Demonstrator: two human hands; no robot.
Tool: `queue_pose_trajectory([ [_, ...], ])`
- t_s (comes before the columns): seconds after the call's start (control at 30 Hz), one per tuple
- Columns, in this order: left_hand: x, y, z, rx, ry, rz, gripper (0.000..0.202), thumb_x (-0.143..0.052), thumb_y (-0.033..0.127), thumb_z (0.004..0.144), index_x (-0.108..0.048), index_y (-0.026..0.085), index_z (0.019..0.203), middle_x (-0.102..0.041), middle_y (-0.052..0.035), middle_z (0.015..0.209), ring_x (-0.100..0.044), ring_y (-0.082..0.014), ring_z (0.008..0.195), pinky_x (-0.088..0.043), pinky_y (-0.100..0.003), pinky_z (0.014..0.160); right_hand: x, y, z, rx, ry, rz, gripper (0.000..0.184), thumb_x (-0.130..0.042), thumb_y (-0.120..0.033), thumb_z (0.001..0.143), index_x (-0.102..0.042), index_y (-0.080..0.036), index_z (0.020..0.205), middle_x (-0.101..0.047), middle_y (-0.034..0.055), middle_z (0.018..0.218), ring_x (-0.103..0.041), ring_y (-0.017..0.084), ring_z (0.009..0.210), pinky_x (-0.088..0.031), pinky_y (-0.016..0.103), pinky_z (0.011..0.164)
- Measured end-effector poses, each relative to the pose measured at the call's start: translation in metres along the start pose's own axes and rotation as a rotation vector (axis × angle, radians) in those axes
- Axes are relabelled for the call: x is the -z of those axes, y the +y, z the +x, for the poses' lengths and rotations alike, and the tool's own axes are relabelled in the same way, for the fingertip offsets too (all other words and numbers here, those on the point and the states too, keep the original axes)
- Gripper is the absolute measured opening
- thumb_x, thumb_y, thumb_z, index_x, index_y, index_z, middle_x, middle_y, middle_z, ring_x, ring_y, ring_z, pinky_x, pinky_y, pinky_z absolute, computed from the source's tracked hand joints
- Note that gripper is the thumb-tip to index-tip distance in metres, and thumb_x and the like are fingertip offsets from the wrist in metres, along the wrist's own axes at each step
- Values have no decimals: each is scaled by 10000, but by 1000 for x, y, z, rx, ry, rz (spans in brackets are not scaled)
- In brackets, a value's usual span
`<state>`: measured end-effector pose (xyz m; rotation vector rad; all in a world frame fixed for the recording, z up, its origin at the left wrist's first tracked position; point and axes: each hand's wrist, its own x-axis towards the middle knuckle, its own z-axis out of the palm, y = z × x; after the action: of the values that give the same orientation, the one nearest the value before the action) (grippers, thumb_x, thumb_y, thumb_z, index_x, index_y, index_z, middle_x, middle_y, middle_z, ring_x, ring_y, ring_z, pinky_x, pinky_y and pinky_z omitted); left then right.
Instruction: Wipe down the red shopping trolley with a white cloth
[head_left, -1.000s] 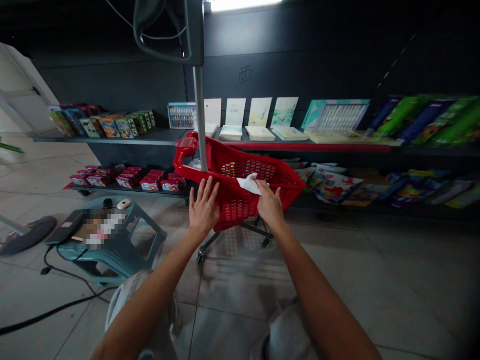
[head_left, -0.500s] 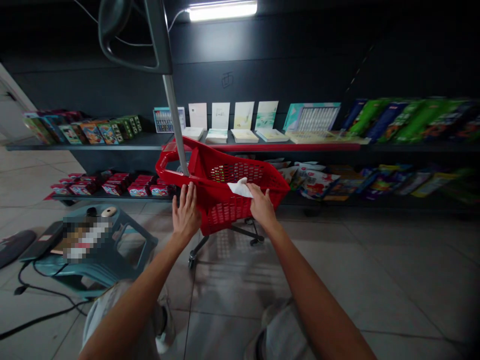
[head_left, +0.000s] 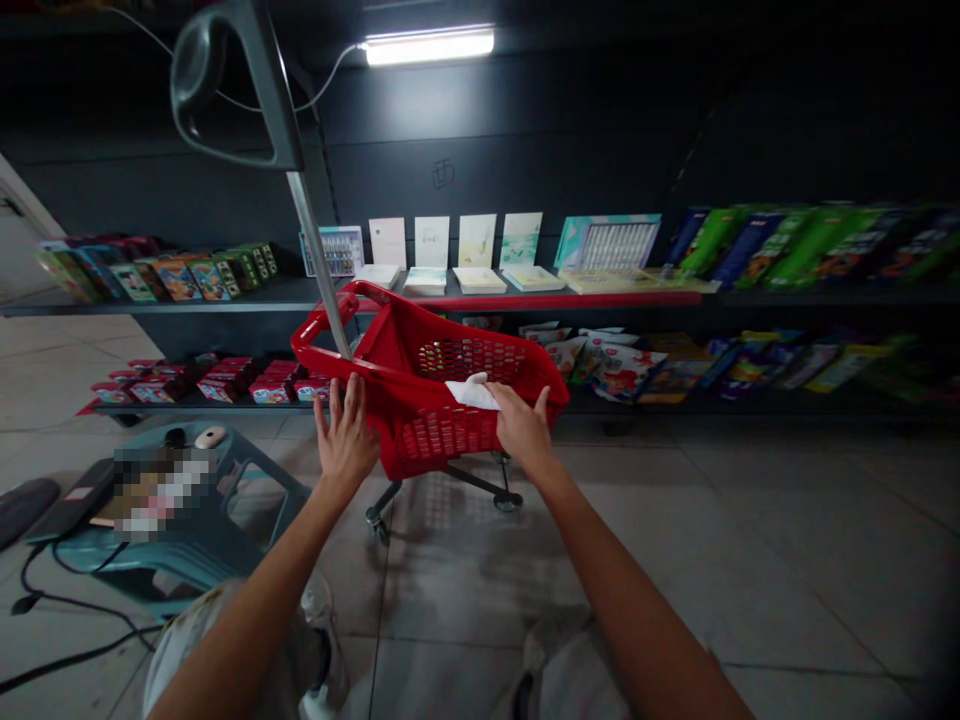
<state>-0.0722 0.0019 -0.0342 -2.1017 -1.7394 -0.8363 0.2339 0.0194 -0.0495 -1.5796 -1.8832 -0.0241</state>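
Note:
A red plastic shopping cart (head_left: pixel 442 425) on dark caster legs stands in front of me, with a metal pole and a grey loop handle (head_left: pixel 281 130) rising at its left end. My left hand (head_left: pixel 349 435) rests with fingers apart against the cart's near side, below the pole. In my right hand (head_left: pixel 523 425) is a white wipe (head_left: pixel 474 391), pressed on the near rim of the basket. The fingers are closed on the wipe, and the thumb sticks up to the right.
A blue-green plastic stool (head_left: pixel 180 550) bearing several items and cables stands at left. Behind the cart, a dark shelf (head_left: pixel 285 292) carries books, boxes and green and blue packets (head_left: pixel 810 245). Red boxes (head_left: pixel 229 378) and snack bags (head_left: pixel 622 370) fill the lower shelf. A light tube (head_left: pixel 429 46) glows above.
The cart's pole leans further left, and the basket sits slightly tilted compared with before. My right hand and the wipe remain on the near rim; the whole view has shifted a little.

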Motion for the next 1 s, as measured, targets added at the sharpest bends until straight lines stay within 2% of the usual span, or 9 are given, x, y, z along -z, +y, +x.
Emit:
queue_pose_trajectory([
  [0.27, -1, -13, -1, 75, 6, 36, 865, -494, 269, 913, -144, 82, 1681, -154, -122, 1759, -71, -346, 1642, 5, -600, 1326, 19, 8, -19, 25, -3, -73, 585, -380, -69, 926, -592, -229, 1448, -660, 82, 1448, -612, 247, 1345, 77, 731, 1249],
  [0.43, 2, -28, 2, 121, 6, -17, 890, -507, 281, 919, -100, 64, 1681, -104, -139, 1766, -63, -346, 1643, -61, -583, 1331, 29, 18, -32, 18, -13, -90, 519, -410, -110, 920, -681, -212, 1351, -726, 87, 1346, -686, 241, 1242, -54, 668, 1296],
  [0.53, 3, -30, 1, 187, -21, -124, 896, -518, 331, 939, -91, 62, 1680, -79, -172, 1764, -65, -358, 1640, -141, -587, 1320, 33, 20, -38, 39, -54, -63, 502, -432, -132, 903, -701, -170, 1325, -731, 105, 1332, -702, 239, 1218, -138, 598, 1316],
  [0.63, -2, -20, -6, 301, -93, -326, 893, -488, 449, 985, -77, 59, 1676, -37, -227, 1755, -148, -375, 1626, -252, -586, 1289, 39, 14, -43, 45, -91, -26, 490, -440, -152, 905, -711, -164, 1314, -735, 99, 1325, -699, 234, 1227, -154, 554, 1327],
  [0.7, -6, -7, -13, 349, -162, -491, 881, -448, 523, 1008, -70, 99, 1682, -22, -218, 1758, -191, -354, 1619, -281, -558, 1285, 44, 8, -44, 59, -126, -1, 485, -440, -159, 909, -718, -179, 1306, -739, 83, 1320, -690, 227, 1241, -177, 525, 1328],
  [0.77, -10, 8, -19, 369, -214, -620, 881, -420, 572, 1016, -69, 117, 1683, -51, -205, 1761, -140, -319, 1631, -223, -525, 1310, 48, 2, -44, 82, -168, 20, 463, -438, -163, 909, -737, -180, 1263, -760, 73, 1278, -701, 219, 1209, -234, 487, 1317],
  [0.83, -11, 22, -23, 423, -247, -696, 947, -434, 637, 997, -51, 104, 1680, 26, -222, 1756, -80, -321, 1634, -166, -513, 1321, 52, -4, -43, 108, -219, 32, 411, -429, -162, 907, -769, -165, 1138, -794, 73, 1169, -731, 210, 1099, -298, 443, 1291],
  [0.93, -10, 34, -22, 505, -234, -767, 1070, -479, 704, 955, 5, 70, 1667, 178, -259, 1723, 7, -340, 1626, -126, -508, 1321, 57, -13, -42, 157, -301, 22, 330, -422, -168, 915, -752, -165, 897, -796, 63, 955, -735, 192, 924, -351, 382, 1247],
  [1.0, -9, 36, -19, 533, -202, -786, 1118, -492, 722, 939, 28, 36, 1653, 211, -281, 1707, 85, -339, 1617, -106, -505, 1321, 59, -21, -43, 176, -350, -5, 294, -444, -197, 929, -722, -179, 835, -780, 54, 894, -725, 191, 905, -383, 352, 1200],
])
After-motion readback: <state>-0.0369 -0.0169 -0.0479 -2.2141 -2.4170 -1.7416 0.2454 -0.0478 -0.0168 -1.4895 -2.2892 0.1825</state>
